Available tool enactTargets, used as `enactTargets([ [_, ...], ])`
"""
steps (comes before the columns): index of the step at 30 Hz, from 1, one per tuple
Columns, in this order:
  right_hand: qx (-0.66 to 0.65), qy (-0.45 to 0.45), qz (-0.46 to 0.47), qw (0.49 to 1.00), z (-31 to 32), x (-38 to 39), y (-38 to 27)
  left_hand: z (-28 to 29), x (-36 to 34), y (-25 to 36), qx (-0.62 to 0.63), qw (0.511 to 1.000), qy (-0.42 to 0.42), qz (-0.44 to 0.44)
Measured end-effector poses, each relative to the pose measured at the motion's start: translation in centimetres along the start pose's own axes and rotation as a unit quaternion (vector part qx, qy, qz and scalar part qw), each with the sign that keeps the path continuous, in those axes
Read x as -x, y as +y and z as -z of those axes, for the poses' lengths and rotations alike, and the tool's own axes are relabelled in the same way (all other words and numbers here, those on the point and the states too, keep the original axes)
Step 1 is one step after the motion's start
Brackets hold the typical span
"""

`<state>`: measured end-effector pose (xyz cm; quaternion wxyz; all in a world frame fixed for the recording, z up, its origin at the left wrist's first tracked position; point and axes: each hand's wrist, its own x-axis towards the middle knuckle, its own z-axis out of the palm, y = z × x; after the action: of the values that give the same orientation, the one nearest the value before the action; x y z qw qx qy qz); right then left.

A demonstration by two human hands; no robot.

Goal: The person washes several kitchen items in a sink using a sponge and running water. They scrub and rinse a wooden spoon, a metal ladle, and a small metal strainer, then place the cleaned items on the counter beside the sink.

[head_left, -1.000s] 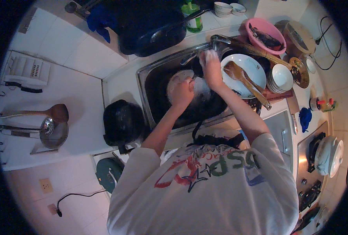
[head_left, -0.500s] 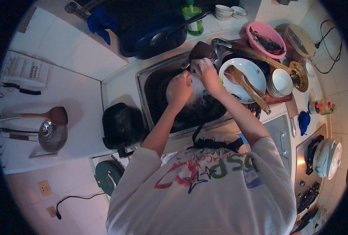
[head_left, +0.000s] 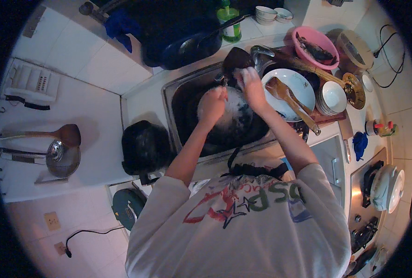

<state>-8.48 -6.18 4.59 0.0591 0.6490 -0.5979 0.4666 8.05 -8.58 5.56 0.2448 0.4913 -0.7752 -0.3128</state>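
At the sink, my left hand is closed around the handle of a dark utensil with a broad head, like a spatula. My right hand grips the lower part of that head with white foam on the fingers; whether a sponge is inside is unclear. Below both hands, a round, foamy vessel lies in the basin. Right of my right hand, a white dish holds wooden utensils. The faucet is just behind the dark head.
Stacked bowls, a pink basin with fish and a cutting board crowd the right. A black bin sits left. Behind are a dark pan and green bottle. A stove is at lower right.
The dark head has risen into clearer view toward the faucet. My left hand has shifted up and slightly left, and my right hand has dropped a little while staying on it.
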Motion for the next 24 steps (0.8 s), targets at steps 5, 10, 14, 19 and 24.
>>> enactTargets([
  [5,0.078,0.021,0.03,0.996,2.0,-2.3,2.6,0.1,0.3,-1.1,0.055,0.996,-0.027,0.058],
  [10,0.069,0.016,0.128,0.989,2.0,-1.9,0.4,-0.1,0.0,0.4,0.155,0.985,-0.04,0.069],
  [14,0.104,0.115,0.062,0.986,2.2,-2.4,-1.0,0.4,0.2,2.2,0.236,0.967,-0.053,0.083],
  [19,0.066,0.264,-0.099,0.957,4.0,-4.5,-1.4,0.5,0.6,3.1,0.21,0.976,-0.015,0.052],
  [24,0.033,0.214,-0.061,0.974,4.2,-4.5,-2.5,-0.1,1.0,3.8,0.232,0.97,-0.03,0.065],
])
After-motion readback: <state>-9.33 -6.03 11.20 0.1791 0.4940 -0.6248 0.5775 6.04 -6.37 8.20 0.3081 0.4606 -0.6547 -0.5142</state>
